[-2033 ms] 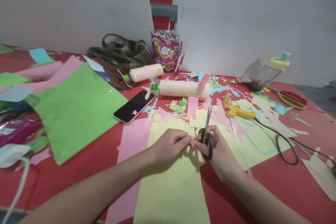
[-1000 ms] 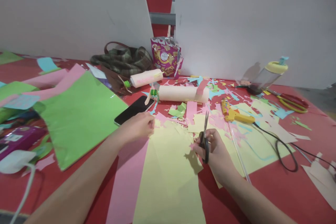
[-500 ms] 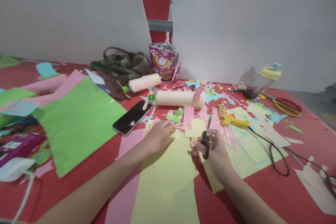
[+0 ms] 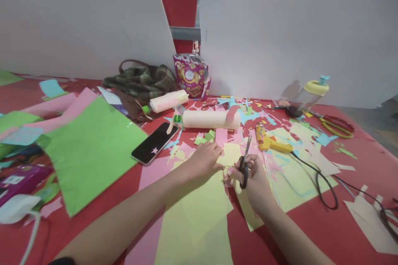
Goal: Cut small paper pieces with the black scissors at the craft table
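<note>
My right hand (image 4: 258, 182) is shut on a pair of small scissors (image 4: 243, 171) with black handles. Their blades point up and away from me. My left hand (image 4: 205, 159) reaches over the paper, thumb apart from its fingers, beside a small yellow paper square (image 4: 230, 153). Whether its fingertips touch that square I cannot tell. Long pale yellow paper (image 4: 195, 219) lies beneath both hands, partly over a pink sheet (image 4: 144, 211). Small paper scraps are between the hands, under the scissors.
A white paper-wrapped bottle (image 4: 211, 119) lies beyond my hands. A phone (image 4: 154, 144) with a pink star and a green sheet (image 4: 96, 153) are leftward. To the right are a yellow glue gun (image 4: 275, 145), its black cord, a clear jar (image 4: 307, 97) and larger scissors (image 4: 337, 126).
My left hand has moved right, closer to my right hand and the yellow square. My right hand still holds the scissors in nearly the same place. The view has shifted slightly.
</note>
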### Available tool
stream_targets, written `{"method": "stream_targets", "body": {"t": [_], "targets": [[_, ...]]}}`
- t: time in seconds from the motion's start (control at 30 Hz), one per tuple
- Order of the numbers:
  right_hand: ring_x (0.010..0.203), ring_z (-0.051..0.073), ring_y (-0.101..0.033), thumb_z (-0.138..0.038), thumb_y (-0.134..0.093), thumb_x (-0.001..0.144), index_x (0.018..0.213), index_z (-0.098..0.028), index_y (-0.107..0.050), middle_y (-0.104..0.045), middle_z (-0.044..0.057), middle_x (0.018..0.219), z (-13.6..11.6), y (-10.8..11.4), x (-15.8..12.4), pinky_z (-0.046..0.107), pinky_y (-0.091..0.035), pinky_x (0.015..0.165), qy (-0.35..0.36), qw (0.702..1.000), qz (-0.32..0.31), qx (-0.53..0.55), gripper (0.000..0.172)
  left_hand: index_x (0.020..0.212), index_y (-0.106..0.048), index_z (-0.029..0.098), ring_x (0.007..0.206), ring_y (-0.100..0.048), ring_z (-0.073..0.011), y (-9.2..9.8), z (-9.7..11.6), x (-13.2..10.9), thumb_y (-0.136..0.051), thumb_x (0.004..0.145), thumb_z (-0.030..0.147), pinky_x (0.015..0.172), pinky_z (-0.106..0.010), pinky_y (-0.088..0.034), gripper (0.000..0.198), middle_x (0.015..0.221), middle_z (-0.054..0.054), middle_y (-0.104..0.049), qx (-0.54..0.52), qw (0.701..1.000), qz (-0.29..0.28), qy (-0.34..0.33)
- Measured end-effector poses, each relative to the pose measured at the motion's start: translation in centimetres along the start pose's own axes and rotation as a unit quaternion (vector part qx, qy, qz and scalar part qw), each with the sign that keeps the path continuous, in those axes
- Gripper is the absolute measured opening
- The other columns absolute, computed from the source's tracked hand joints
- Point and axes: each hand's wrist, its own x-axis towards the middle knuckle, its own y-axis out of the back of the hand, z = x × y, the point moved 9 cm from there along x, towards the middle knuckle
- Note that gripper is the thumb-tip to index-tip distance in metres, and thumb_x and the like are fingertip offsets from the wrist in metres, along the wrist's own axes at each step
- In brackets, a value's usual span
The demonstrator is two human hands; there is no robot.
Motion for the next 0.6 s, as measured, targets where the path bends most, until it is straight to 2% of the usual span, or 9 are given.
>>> {"method": "stream_targets", "body": {"t": [0.17, 0.37, 0.5, 0.6], "targets": [[0.058, 0.010, -0.053, -0.014, -0.061, 0.062, 0.076, -0.025, -0.037, -0.049, -0.006, 0.072, 0.2, 0.4, 0.1, 0.022, -0.045, 0.049, -0.008, 1.000, 0.010, -0.004, 0.029, 0.075, -0.047, 0.016, 0.081, -0.044, -0.0195, -0.5, -0.3, 0.6, -0.053, 0.068, 0.028, 0.069, -0.031, -0.033, 0.015, 0.082, -0.005, -0.048, -0.044, 0.998, -0.015, 0.038], [0.059, 0.009, -0.053, -0.013, -0.062, 0.061, 0.073, -0.025, -0.037, -0.049, -0.007, 0.070, 0.3, 0.3, 0.1, 0.024, -0.047, 0.054, -0.012, 1.000, 0.012, 0.005, 0.031, 0.066, -0.045, 0.016, 0.070, -0.046, -0.0155, -0.6, -0.6, 0.5, -0.044, 0.070, 0.021, 0.061, -0.027, -0.035, 0.006, 0.072, -0.002, -0.048, -0.126, 0.989, -0.012, 0.074], [0.059, 0.010, -0.053, -0.014, -0.061, 0.063, 0.075, -0.025, -0.035, -0.047, -0.006, 0.070, 0.2, 0.2, 0.1, 0.025, -0.048, 0.056, -0.010, 1.000, 0.008, 0.001, 0.030, 0.070, -0.043, 0.016, 0.055, -0.048, -0.0114, -1.0, -0.7, -0.3, -0.036, 0.075, 0.022, 0.049, -0.022, -0.034, 0.011, 0.062, 0.001, -0.048, -0.205, 0.972, -0.012, 0.119], [0.059, 0.011, -0.053, -0.016, -0.062, 0.062, 0.075, -0.025, -0.035, -0.048, -0.006, 0.071, 0.0, 0.4, 0.0, 0.025, -0.048, 0.054, -0.002, 1.000, 0.015, -0.012, 0.030, 0.076, -0.039, 0.017, 0.051, -0.051, -0.0104, -1.7, -0.7, -1.0, -0.030, 0.079, 0.026, 0.046, -0.021, -0.037, 0.013, 0.057, 0.002, -0.047, -0.300, 0.941, -0.002, 0.160]]}}
